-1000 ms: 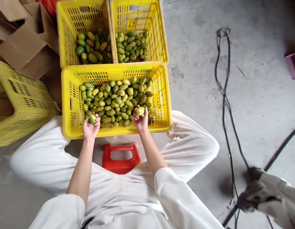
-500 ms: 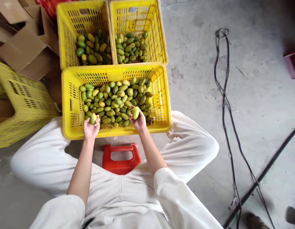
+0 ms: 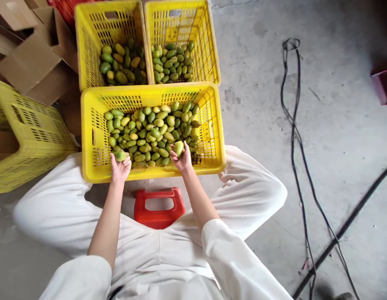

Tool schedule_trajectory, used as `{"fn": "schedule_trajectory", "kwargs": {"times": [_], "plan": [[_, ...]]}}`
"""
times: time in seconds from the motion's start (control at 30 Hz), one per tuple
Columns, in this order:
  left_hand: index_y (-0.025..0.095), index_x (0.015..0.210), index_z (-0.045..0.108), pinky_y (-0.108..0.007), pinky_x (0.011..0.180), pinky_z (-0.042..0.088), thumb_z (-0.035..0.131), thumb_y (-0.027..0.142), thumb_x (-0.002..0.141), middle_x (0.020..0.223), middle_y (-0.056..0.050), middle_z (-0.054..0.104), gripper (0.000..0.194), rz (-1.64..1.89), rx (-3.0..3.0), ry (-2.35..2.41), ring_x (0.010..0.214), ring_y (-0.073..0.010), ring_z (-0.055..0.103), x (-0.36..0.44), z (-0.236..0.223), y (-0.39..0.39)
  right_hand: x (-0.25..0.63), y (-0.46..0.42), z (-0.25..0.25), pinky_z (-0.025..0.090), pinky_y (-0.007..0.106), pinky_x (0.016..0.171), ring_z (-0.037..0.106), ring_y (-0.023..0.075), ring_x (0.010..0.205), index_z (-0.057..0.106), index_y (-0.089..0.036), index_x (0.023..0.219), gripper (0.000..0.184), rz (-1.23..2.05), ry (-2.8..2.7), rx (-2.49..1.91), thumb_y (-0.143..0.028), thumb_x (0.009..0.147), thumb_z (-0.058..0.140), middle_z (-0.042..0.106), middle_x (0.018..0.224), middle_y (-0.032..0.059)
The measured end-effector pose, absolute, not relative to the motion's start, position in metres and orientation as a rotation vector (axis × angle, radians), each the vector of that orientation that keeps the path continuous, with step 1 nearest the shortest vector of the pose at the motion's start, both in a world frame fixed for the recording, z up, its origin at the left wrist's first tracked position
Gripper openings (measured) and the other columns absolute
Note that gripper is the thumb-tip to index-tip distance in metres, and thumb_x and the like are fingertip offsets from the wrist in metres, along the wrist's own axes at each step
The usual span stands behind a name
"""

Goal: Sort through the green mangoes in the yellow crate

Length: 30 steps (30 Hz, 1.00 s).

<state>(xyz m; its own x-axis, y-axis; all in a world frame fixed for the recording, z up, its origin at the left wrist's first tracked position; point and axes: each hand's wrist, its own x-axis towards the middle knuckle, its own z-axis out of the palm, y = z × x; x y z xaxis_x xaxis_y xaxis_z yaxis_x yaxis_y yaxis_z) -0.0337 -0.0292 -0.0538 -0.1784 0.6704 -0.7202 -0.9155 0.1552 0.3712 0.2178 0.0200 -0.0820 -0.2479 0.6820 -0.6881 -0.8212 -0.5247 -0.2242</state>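
Fruit (image 3: 120, 156) in the left hand (image 3: 121, 169), fingers curled round it, over the near side of the front crate (image 3: 152, 175)! Across to the right hand (image 3: 183, 162), closed on a second, pale green fruit (image 3: 178, 148), well apart from the first. Beyond them lies a broad green-and-yellow heap (image 3: 154, 133); two more crates (image 3: 85, 54) stand behind. Dark patch (image 3: 197, 158), near right? Too small to make out.

Loose white sleeves (image 3: 238, 258), ended near the elbows, are worn at the bottom of the frame; creased white trousers (image 3: 252, 183) are seen above; forearms (image 3: 106, 225) are left bare.
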Motion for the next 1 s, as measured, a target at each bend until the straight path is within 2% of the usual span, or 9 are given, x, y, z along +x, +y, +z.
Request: {"fn": "schedule_trajectory", "kwargs": {"times": [0.1,0.3,0.43,0.53,0.63,0.7,0.8,0.9,1.0], "plan": [[0.018,0.081,0.062,-0.016,0.044,0.040,0.048,0.064,0.095,0.067,0.001,0.047,0.050,1.465,-0.256,0.917,0.051,-0.0066,0.040,-0.037,-0.058,-0.031,0.218,0.020,-0.082,0.035,0.017,0.040,0.048,0.0077,0.050,0.061,-0.022,0.086,0.030,1.834,0.230,-0.945,-0.049,0.095,0.054,0.065,0.076,-0.0003],[0.016,0.082,0.058,-0.013,0.051,0.047,0.045,0.055,0.098,0.078,-0.002,0.052,0.044,1.450,-0.305,0.852,0.066,-0.0076,0.053,-0.041,-0.056,-0.033,0.220,0.017,-0.088,0.053,0.021,0.059,0.065,0.0124,0.073,0.062,-0.026,0.090,0.012,1.677,0.203,-0.912,-0.038,0.087,0.064,0.068,0.081,-0.0026],[0.015,0.087,0.059,-0.009,0.046,0.042,0.048,0.043,0.099,0.081,-0.003,0.053,0.032,1.417,-0.298,0.854,0.062,-0.0049,0.050,-0.042,-0.054,-0.034,0.222,0.017,-0.091,0.055,0.021,0.063,0.065,0.0122,0.077,0.057,-0.024,0.077,0.017,1.667,0.261,-0.899,-0.034,0.087,0.067,0.067,0.080,-0.0016],[0.015,0.083,0.059,-0.009,0.041,0.037,0.049,0.035,0.098,0.077,-0.002,0.050,0.027,1.427,-0.242,0.863,0.058,-0.0050,0.046,-0.040,-0.053,-0.034,0.222,0.016,-0.088,0.056,0.020,0.067,0.066,0.0114,0.081,0.060,-0.025,0.088,0.007,1.688,0.277,-0.895,-0.020,0.084,0.065,0.071,0.090,-0.0006],[0.015,0.080,0.060,-0.011,0.041,0.037,0.053,0.035,0.094,0.081,-0.004,0.053,0.025,1.440,-0.183,0.882,0.059,-0.0061,0.046,-0.039,-0.053,-0.036,0.221,0.015,-0.082,0.057,0.022,0.070,0.068,0.0128,0.088,0.062,-0.025,0.100,0.023,1.746,0.252,-0.864,-0.013,0.080,0.059,0.074,0.105,0.0013],[0.015,0.081,0.061,-0.012,0.043,0.040,0.056,0.036,0.090,0.087,-0.007,0.057,0.024,1.441,-0.160,0.892,0.062,-0.0071,0.049,-0.040,-0.054,-0.037,0.220,0.014,-0.080,0.056,0.021,0.064,0.068,0.0135,0.086,0.063,-0.023,0.099,0.021,1.771,0.242,-0.847,-0.016,0.080,0.058,0.074,0.108,0.0024],[0.015,0.086,0.064,-0.015,0.053,0.048,0.062,0.033,0.086,0.092,-0.008,0.060,0.018,1.402,-0.106,0.954,0.073,-0.0099,0.057,-0.040,-0.059,-0.035,0.220,0.015,-0.079,0.053,0.019,0.055,0.067,0.0127,0.077,0.063,-0.021,0.093,0.011,1.744,0.229,-0.848,-0.022,0.082,0.059,0.075,0.105,0.0028],[0.019,0.095,0.064,-0.019,0.062,0.052,0.068,0.032,0.082,0.093,-0.006,0.063,0.019,1.313,0.076,1.148,0.081,-0.0131,0.063,-0.036,-0.067,-0.033,0.220,0.017,-0.082,0.053,0.016,0.054,0.067,0.0109,0.073,0.063,-0.022,0.091,0.010,1.689,0.240,-0.885,-0.020,0.082,0.060,0.074,0.093,0.0008],[0.022,0.103,0.061,-0.022,0.055,0.047,0.067,0.039,0.085,0.086,-0.004,0.064,0.026,1.160,0.473,1.487,0.067,-0.0124,0.060,-0.024,-0.075,-0.035,0.220,0.018,-0.090,0.056,0.016,0.059,0.070,0.0109,0.077,0.063,-0.023,0.098,0.016,1.655,0.275,-0.946,-0.019,0.082,0.063,0.071,0.085,-0.0018]]}}
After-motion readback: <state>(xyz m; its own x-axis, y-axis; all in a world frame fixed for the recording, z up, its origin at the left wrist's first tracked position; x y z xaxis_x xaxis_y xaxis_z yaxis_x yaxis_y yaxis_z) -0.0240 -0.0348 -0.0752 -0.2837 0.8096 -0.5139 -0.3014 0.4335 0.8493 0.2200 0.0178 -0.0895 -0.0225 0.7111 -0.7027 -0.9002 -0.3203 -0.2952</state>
